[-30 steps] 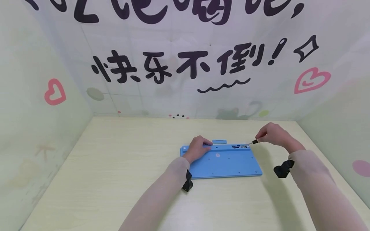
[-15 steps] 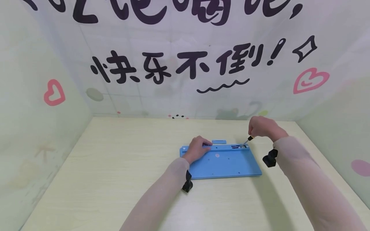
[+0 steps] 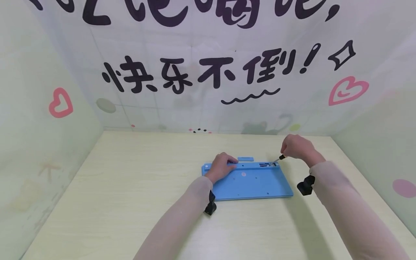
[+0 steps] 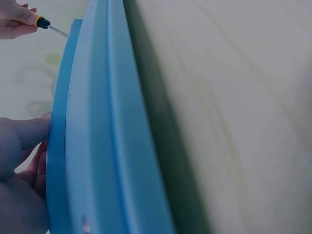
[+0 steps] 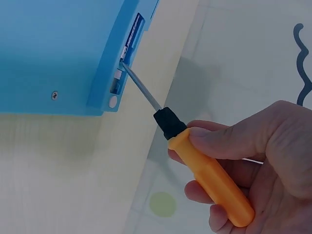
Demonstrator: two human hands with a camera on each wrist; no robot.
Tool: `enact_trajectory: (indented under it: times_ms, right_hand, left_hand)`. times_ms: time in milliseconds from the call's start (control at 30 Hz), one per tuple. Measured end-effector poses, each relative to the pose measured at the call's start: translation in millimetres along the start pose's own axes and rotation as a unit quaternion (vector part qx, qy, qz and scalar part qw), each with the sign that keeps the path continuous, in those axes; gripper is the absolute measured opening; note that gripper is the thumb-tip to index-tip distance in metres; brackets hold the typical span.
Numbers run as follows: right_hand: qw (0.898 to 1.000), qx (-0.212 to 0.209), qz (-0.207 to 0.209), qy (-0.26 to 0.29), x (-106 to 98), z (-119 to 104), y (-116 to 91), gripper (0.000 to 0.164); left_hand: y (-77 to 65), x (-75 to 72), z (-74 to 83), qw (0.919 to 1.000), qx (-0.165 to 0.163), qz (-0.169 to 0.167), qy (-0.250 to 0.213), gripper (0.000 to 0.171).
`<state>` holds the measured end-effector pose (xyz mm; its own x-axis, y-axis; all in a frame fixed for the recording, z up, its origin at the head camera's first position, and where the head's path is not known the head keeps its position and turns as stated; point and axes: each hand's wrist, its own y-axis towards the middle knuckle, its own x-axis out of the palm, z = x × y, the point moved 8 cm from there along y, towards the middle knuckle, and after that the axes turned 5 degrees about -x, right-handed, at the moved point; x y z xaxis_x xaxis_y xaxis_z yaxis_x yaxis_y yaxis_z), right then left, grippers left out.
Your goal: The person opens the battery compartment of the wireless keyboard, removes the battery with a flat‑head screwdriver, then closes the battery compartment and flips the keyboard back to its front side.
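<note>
A blue keyboard lies face down on the table, its battery slot uncovered at the far right. Thumb and fingers of my left hand grip its raised far edge toward the left end; the left wrist view shows that hand from the side. My right hand holds a screwdriver by its orange handle. The metal tip reaches into the slot beside a dark-blue battery, as the right wrist view shows. The small blue battery cover lies just behind the keyboard.
The pale wood-grain table extends around the keyboard. Behind it stands a white backdrop with black lettering, and printed panels close off both sides.
My right hand has moved left, bringing the screwdriver to a steeper angle, then shifted slightly down and right. The left hand stays on the keyboard.
</note>
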<state>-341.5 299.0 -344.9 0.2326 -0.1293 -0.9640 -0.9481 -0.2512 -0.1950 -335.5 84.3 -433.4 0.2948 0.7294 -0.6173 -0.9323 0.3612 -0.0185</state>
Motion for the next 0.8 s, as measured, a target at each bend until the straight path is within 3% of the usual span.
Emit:
enact_trajectory:
  times_ms: [367,800]
  right_hand:
    - [0.991,-0.026,0.054,0.116,18,33,-26,0.016]
    - [0.985,-0.052,0.085,0.144,28,42,-45,0.019]
  left_hand:
    - [-0.8,-0.9,0.9,1.0000,-0.003,-0.002,-0.002,0.020]
    - [-1.3,-0.3,3.0,1.0000,0.000,-0.003,0.002,0.020]
